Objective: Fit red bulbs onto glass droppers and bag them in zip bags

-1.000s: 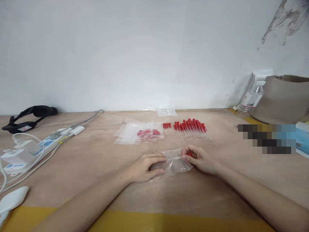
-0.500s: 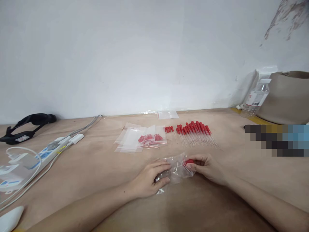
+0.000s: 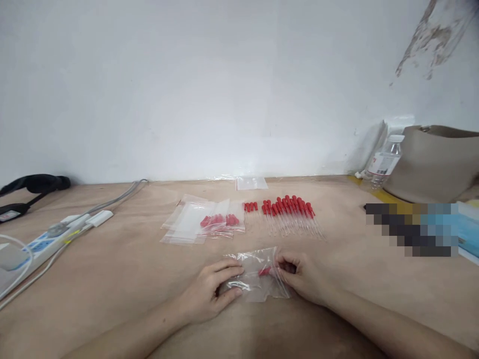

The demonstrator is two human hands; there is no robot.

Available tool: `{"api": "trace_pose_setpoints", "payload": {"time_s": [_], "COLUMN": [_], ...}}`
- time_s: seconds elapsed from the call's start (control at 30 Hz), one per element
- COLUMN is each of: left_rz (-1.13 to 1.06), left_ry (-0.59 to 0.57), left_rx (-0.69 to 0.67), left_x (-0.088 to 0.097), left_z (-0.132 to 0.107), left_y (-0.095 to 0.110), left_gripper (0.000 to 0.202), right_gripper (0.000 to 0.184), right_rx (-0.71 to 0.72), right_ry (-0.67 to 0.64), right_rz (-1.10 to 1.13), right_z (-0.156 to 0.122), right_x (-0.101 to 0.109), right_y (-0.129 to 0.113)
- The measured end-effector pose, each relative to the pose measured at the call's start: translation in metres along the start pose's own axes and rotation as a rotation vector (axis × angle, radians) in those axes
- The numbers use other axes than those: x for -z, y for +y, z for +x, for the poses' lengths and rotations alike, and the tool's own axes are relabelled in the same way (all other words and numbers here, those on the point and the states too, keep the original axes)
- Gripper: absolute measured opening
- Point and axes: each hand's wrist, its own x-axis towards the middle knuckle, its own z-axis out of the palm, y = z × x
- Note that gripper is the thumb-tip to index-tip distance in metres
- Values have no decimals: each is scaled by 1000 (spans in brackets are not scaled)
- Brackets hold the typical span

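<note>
A clear plastic zip bag [image 3: 251, 290] lies on the table in front of me. My left hand [image 3: 213, 289] grips its left side, with the fingers over the top edge and the thumb lower down. At the bag's right end, by its mouth, my right hand [image 3: 305, 276] has thumb and index finger closed on a red-bulbed dropper [image 3: 265, 271]. The bulb shows inside the bag, just beyond the fingertips; the rest of the dropper is hidden or too faint to see. Behind lie several droppers [image 3: 294, 205] with red bulbs and thin clear tubes, in a row.
Flat clear bags [image 3: 187, 219], some over red bulbs, lie left of the row. Another bag [image 3: 251, 183] is by the wall. At left are a power strip [image 3: 41, 247], cables and a black strap [image 3: 45, 183]. A plastic bottle [image 3: 385, 162] and beige container [image 3: 430, 164] stand at right.
The red bulb has gone from between my right fingers to further left inside the bag. The bag lies flatter and more spread out. The whole view has shifted slightly.
</note>
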Motion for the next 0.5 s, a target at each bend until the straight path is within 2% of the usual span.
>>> {"api": "trace_pose_setpoints", "payload": {"time_s": [0.13, 0.17, 0.2, 0.27, 0.33, 0.4, 0.5], "left_rz": [7, 14, 22, 36, 41, 41, 30], "left_ry": [-77, -94, -106, -121, -124, -123, -105], "left_rx": [6, 7, 5, -11, -24, -29, -38], "left_x": [6, 7, 8, 10, 10, 10, 10], "left_z": [-2, -3, -3, -4, -4, -4, -2], "left_y": [-1, -1, -1, -2, -2, -1, 1], "left_gripper": [34, 35, 36, 37, 38, 38, 37], "right_gripper": [13, 13, 12, 9, 12, 22, 31], "right_rx": [-73, -80, -54, 25, 5, -94, -160], "right_ry": [-280, -310, -242, -16, 117, 119, 89], "right_rz": [33, -12, -105, -354, -579, -758, -803], "right_z": [17, 26, 38, 67, 97, 123, 149], "right_x": [27, 36, 43, 53, 51, 42, 23], "right_y": [-13, -18, -22, -29, -34, -36, -35]}}
